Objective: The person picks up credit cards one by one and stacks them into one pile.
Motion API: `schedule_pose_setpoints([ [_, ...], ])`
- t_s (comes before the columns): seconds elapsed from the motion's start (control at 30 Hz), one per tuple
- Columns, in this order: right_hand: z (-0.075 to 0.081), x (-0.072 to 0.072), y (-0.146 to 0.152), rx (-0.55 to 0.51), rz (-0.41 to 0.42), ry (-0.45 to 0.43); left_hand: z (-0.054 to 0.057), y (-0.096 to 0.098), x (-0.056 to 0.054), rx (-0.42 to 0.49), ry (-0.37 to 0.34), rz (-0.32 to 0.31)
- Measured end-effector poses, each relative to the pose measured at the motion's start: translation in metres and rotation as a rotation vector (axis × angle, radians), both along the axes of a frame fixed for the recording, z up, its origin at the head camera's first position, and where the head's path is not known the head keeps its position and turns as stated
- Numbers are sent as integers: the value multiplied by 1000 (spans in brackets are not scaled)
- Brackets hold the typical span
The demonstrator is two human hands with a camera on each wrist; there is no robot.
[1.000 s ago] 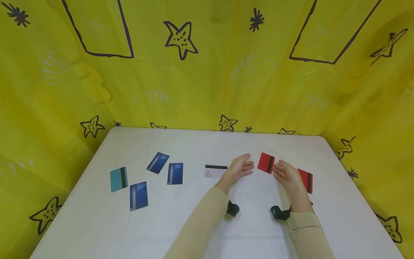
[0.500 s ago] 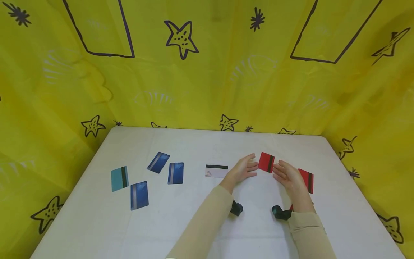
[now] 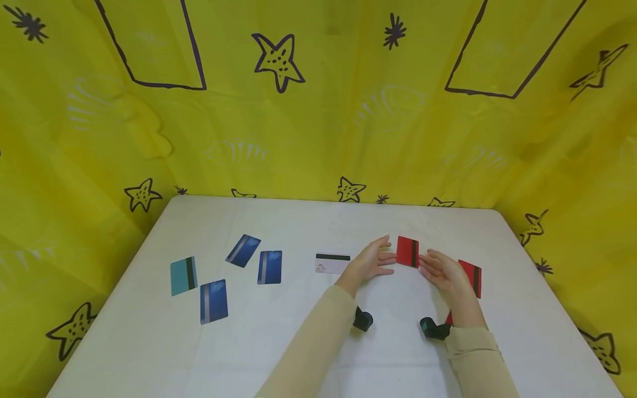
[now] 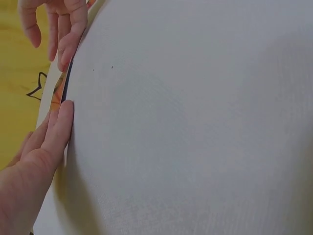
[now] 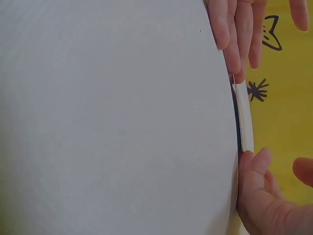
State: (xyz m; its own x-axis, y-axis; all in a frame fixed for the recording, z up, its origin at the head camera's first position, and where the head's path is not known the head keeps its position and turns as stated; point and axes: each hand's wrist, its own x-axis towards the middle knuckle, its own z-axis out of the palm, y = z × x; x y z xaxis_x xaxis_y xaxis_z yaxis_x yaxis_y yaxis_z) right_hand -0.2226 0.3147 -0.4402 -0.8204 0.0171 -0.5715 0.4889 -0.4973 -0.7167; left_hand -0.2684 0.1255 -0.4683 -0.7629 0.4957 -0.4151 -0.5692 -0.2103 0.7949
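Note:
A red card with a black stripe lies flat on the white table between my two hands. My left hand reaches in from the left, its fingers extended with their tips right at the card's left edge. On the other side, my right hand has its fingertips at the card's right edge, fingers fairly straight. Both wrist views show the left fingers and the right fingers low on the table at opposite ends of the card, which appears edge-on. Beside my right hand lies a second red card, partly covered.
A white card with a dark stripe lies left of my left hand. Farther left are a teal card and blue cards. Another red card is mostly hidden under my right wrist. A yellow curtain hangs behind the table.
My left hand has moved right, up to the card's left edge. The red card between the hands has shifted slightly left and nearer and turned straighter. My right hand has barely moved.

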Motion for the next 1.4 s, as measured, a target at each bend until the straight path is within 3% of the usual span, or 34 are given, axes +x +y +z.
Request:
schedule_pose_setpoints([
  [0.27,0,1,2,-27,-8,-32,2,-10,1,36,-14,-49],
  [0.5,1,-1,0,-11,34,-30,-3,-13,1,85,-59,-17],
  [0.8,4,1,1,162,171,-18,0,-14,2,49,-54,-42],
  [1.17,2,2,0,71,148,-11,1,-12,3,47,-82,9],
  [1.4,1,3,-1,93,202,30,1,-12,4,16,-87,-23],
])
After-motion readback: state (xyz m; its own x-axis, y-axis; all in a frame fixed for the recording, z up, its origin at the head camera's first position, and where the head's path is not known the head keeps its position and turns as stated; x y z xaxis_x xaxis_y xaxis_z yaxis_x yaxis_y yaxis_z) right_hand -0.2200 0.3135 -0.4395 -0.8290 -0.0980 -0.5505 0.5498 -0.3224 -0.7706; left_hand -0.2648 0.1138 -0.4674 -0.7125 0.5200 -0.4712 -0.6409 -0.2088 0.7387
